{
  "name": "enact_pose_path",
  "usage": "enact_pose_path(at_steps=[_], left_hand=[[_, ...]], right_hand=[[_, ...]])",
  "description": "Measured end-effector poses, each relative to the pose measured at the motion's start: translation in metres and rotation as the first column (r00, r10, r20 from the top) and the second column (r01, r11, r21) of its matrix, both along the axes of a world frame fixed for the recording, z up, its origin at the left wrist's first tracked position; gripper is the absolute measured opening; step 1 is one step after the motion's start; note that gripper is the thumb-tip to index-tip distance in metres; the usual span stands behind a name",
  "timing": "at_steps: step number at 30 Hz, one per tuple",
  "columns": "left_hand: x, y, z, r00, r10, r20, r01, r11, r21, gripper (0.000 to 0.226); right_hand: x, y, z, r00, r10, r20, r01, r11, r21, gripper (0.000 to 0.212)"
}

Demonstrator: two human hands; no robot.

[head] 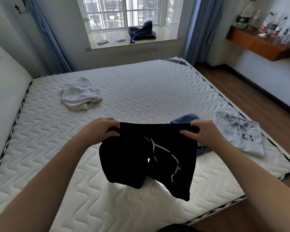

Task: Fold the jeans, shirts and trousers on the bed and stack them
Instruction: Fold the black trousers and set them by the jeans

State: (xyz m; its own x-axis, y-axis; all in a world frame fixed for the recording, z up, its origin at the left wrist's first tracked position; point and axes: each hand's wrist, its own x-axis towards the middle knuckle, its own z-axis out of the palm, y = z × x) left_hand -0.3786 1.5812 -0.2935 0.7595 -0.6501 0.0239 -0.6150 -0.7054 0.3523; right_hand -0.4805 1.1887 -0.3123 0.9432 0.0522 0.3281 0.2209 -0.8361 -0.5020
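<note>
2 hands (105, 128) hold black shorts(?) (147, 158).

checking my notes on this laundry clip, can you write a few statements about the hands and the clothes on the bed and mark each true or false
1. Both hands, left and right, grip the waistband of the black shorts. True.
2. The black shorts lie flat on the mattress. False: they hang in the air, held up.
3. A crumpled white garment lies at the far left of the bed. True.
4. The light collared shirt lies left of the hands. False: it lies to the right, near the bed's edge.
</note>
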Motion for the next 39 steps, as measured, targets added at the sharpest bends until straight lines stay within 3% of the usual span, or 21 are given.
enact_pose_path(at_steps=[6, 12, 18, 25, 39], left_hand=[[0.005, -0.004, 0.003, 1.0, 0.005, 0.015, -0.005, 0.999, -0.046, 0.014], [0.006, -0.008, 0.013, 0.993, -0.008, -0.115, -0.006, 0.993, -0.121, 0.002], [0.01, -0.016, 0.021, 0.995, -0.024, -0.093, 0.011, 0.99, -0.142, 0.006], [0.02, -0.023, 0.023, 0.997, -0.037, -0.066, 0.024, 0.98, -0.197, 0.02], [0.044, -0.054, 0.022, 0.996, -0.075, -0.047, 0.067, 0.986, -0.15, 0.048]], right_hand=[[0.0, -0.013, 0.011, 0.997, -0.074, 0.0, 0.073, 0.994, 0.076, 0.041], [-0.004, -0.026, 0.007, 0.993, -0.095, -0.068, 0.105, 0.982, 0.16, 0.024], [-0.008, -0.026, 0.003, 0.988, -0.111, -0.105, 0.129, 0.974, 0.185, 0.031], [-0.011, -0.025, 0.005, 0.969, -0.217, -0.121, 0.242, 0.935, 0.261, 0.03], [-0.031, -0.046, 0.027, 0.974, -0.189, -0.126, 0.211, 0.959, 0.189, 0.038]])
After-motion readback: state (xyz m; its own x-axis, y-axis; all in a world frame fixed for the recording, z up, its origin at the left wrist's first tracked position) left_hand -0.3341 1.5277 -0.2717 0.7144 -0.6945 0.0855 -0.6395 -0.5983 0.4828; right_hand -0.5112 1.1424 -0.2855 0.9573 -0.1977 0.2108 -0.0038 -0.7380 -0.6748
